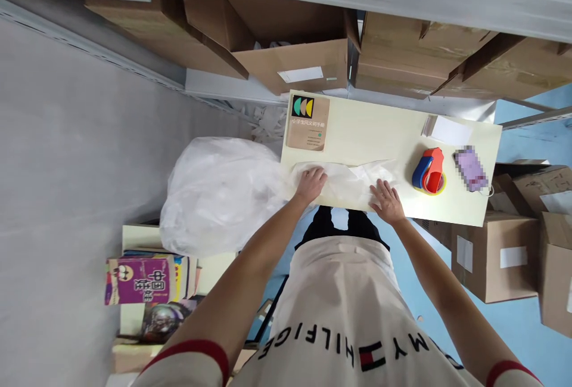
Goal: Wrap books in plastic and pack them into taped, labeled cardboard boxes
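Note:
A white, wrinkled plastic sheet lies flat along the near side of the cream table. My left hand rests on the sheet's left part, fingers laid over it. Toward its right end, my right hand is spread with the fingertips on the sheet and the table edge. Left of the table bulges a big translucent white plastic bag, close to the sheet; whether they join I cannot tell. A brown book lies at the far left corner. Right of the sheet is a red and blue tape dispenser.
A white stack of cards or paper and a purple, blurred-out phone-like object are on the table's right. Cardboard boxes line the shelf behind; more boxes stand at right. Books are piled lower left.

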A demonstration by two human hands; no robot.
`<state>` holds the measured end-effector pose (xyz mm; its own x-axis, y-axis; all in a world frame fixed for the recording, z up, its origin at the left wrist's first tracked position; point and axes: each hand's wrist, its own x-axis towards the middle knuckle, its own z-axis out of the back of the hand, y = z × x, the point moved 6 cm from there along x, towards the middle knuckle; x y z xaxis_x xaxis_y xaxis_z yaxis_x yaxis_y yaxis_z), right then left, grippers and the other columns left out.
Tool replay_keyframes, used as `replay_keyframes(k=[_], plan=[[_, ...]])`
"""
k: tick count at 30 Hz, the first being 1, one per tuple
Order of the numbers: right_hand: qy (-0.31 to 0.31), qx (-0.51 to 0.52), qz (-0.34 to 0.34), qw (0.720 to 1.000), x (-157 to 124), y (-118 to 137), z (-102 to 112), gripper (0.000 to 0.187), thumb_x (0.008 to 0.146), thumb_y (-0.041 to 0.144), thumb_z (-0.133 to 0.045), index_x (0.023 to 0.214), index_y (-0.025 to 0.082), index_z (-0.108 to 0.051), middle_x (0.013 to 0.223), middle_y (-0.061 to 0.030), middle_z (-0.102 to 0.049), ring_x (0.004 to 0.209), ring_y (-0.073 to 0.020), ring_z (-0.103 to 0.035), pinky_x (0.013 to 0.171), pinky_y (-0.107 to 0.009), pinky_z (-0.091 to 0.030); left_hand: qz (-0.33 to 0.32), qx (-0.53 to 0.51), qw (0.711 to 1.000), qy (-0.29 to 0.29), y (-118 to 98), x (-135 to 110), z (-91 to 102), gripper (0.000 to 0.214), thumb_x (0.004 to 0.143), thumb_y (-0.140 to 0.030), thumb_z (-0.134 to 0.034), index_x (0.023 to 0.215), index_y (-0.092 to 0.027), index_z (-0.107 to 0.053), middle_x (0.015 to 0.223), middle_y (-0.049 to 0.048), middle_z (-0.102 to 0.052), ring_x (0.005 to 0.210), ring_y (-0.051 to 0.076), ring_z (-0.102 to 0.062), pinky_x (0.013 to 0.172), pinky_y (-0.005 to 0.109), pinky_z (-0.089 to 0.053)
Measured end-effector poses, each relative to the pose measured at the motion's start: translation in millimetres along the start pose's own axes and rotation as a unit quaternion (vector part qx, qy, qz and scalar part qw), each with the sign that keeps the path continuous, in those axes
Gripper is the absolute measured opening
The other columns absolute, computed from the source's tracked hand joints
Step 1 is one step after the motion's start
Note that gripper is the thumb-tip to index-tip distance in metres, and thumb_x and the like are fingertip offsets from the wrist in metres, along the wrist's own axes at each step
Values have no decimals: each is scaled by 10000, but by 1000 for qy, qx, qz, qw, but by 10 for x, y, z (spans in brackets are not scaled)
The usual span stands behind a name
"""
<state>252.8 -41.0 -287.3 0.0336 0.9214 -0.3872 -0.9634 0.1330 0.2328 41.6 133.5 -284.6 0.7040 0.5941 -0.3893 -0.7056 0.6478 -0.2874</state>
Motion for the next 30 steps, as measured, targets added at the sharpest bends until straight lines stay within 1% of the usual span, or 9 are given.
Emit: replay_keyframes(k=[3, 6, 10, 14, 17, 19, 21, 24, 30], plan=[[8, -11, 3, 1000, -21, -11, 28, 560, 963, 387, -460, 1504, 249, -422, 1633, -101, -307, 1492, -309, -301, 1150, -493, -302, 45, -5, 999, 21, 141, 4, 110, 335, 929, -83, -389, 1099, -166, -665, 1107, 171, -712, 1084, 301, -651, 917, 426, -433], [5, -28, 0, 1000, -58, -34, 80, 539, 961, 407, -459, 1476, 249, -461, 1613, -113, -348, 1467, -318, -338, 1131, -512, -302, 113, -26, 992, 45, 373, 36, 262, 300, 981, -172, -385, 1167, -181, -620, 1029, 139, -728, 951, 282, -691, 834, 386, -456], [-4, -31, -6, 999, -56, -31, 147, 548, 958, 474, -454, 1431, 205, -514, 1564, -156, -419, 1406, -356, -393, 1104, -534, -312, 128, -40, 991, -4, 517, 108, 460, 246, 960, -222, -482, 1137, -182, -649, 1123, 169, -696, 1110, 333, -628, 958, 471, -420], [-11, -2, -19, 1000, 49, -12, 154, 532, 969, 434, -416, 1438, 200, -507, 1476, -168, -508, 1273, -368, -490, 1058, -522, -362, 75, -55, 990, -104, 264, 110, 480, 350, 941, -121, -413, 1129, -223, -690, 1348, 161, -594, 1281, 345, -508, 1085, 568, -306], [-27, 14, -28, 999, 132, -27, 128, 561, 949, 373, -448, 1487, 213, -441, 1471, -168, -500, 1267, -375, -487, 1068, -533, -354, -45, -71, 995, -46, -89, 51, 251, 366, 939, -130, -412, 1149, -226, -696, 1259, 149, -644, 1230, 306, -554, 1099, 519, -335], [-45, 17, -32, 998, 162, -60, 112, 646, 926, 423, -499, 1525, 222, -368, 1543, -164, -411, 1365, -393, -402, 1106, -557, -314, -64, -64, 996, -16, -163, -25, 109, 380, 916, -237, -527, 1277, -191, -637, 1373, 177, -579, 1337, 336, -476, 1155, 527, -274], [-55, 21, -45, 997, 165, -125, 90, 774, 895, 520, -539, 1561, 230, -273, 1626, -163, -266, 1457, -415, -275, 1124, -586, -285, -6, -52, 999, -5, -39, -102, 11, 713, 827, -423, -673, 1450, -137, -480, 1568, 228, -354, 1478, 415, -256, 1187, 593, -163], [-43, 23, -75, 996, 122, -241, 35, 908, 859, 602, -566, 1585, 229, -168, 1670, -178, -105, 1504, -421, -178, 1127, -592, -287, 87, -40, 995, 29, 284, -209, -92, 1173, 658, -632, -767, 1570, -106, -250, 1651, 260, -74, 1513, 480, -23, 1175, 650, -80], [-35, 12, -102, 994, -25, -375, -17, 989, 846, 650, -558, 1594, 185, -108, 1672, -205, -58, 1513, -399, -182, 1133, -562, -305, 114, -10, 992, 58, 598, -230, -79, 1374, 527, -690, -817, 1587, -93, -177, 1647, 276, 6, 1517, 472, 1, 1187, 628, -40]])
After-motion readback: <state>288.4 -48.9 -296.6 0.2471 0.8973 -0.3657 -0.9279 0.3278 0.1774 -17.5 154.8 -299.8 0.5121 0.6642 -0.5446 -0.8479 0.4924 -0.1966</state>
